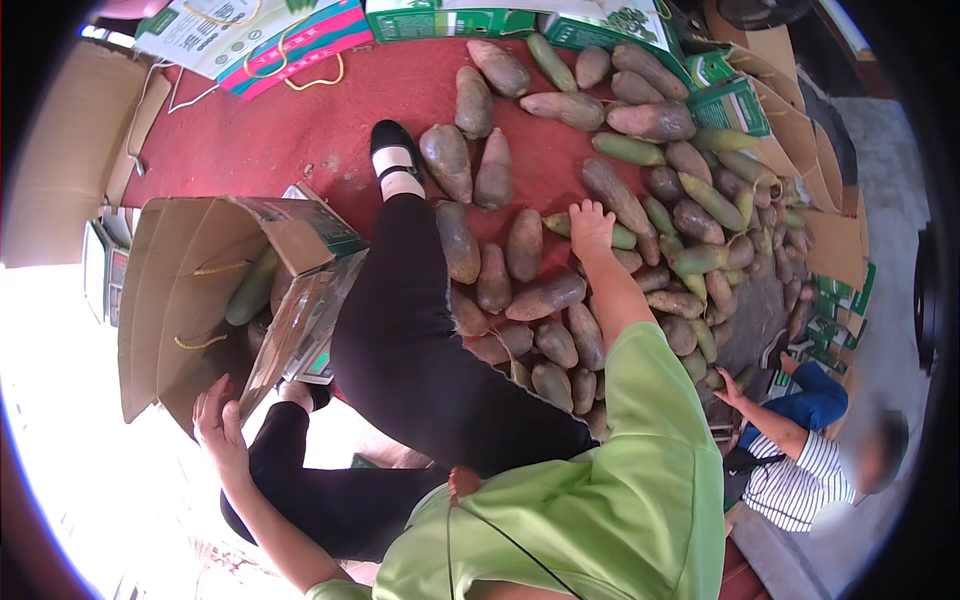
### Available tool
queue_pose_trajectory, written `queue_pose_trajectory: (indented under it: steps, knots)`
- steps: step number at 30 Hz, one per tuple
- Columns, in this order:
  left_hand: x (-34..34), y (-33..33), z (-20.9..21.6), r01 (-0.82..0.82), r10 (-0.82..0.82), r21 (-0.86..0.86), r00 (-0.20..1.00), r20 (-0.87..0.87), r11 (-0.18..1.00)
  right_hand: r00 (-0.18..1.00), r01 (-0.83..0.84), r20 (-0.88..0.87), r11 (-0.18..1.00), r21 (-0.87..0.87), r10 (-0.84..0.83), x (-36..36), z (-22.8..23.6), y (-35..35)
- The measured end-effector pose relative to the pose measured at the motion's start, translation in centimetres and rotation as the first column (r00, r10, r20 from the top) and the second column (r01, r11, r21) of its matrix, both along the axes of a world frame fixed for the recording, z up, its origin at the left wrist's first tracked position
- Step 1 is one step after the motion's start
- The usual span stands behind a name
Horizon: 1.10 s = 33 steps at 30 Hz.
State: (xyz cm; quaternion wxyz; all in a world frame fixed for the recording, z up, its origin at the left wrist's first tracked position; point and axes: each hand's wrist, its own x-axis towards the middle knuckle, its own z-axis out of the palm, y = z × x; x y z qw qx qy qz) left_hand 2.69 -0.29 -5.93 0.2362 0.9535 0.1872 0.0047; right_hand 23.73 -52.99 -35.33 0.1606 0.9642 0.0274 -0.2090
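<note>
My right hand (592, 232) lies across the middle of a long green radish (622, 237), its fingers curled over it. Both ends of the radish show beside the hand. To the left, my left hand (220, 428) is at the near edge of an open cardboard box (160, 290), fingers apart and holding nothing; whether it touches the flap I cannot tell. Inside the box lie a green radish (252, 287) and others partly hidden by the flaps. Around my right hand spreads a pile of green and brownish-purple, soil-covered radishes (525, 245).
The radishes lie on a red mat (330, 120). Printed cartons (450, 22) and bags with cord handles (290, 50) line the far edge. Opened cardboard (835, 235) stands at right. Another person (800, 480) in a striped shirt reaches toward the pile. My legs (400, 350) stretch between box and pile.
</note>
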Motion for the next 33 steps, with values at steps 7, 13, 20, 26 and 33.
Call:
queue_pose_trajectory:
  steps: [7,13,20,26,33]
  knots:
    - [0.1,-1.0,2.2,0.066,-0.053,0.115,0.992,-0.111,0.991,0.999,-0.024,0.042,0.985,0.168,0.017,-0.7,5.0,1.3]
    - [-0.3,-1.5,2.3,-0.005,0.006,0.035,0.999,-0.036,0.999,0.851,0.174,-0.007,0.268,0.948,-0.526,0.8,6.5,-0.5]
    - [-2.5,0.3,1.9,-0.041,0.040,-0.009,0.998,-0.040,0.999,0.896,-0.077,-0.038,-0.239,0.968,-0.443,3.2,21.4,10.1]
    - [-2.6,0.5,2.2,-0.068,0.062,-0.063,0.994,-0.085,0.996,0.988,-0.141,0.072,-0.580,0.802,-0.140,2.5,32.9,20.8]
    - [-3.3,0.5,2.1,-0.042,0.038,-0.108,0.998,-0.044,0.993,0.960,0.164,0.049,-0.694,0.701,0.277,-3.4,34.6,35.6]
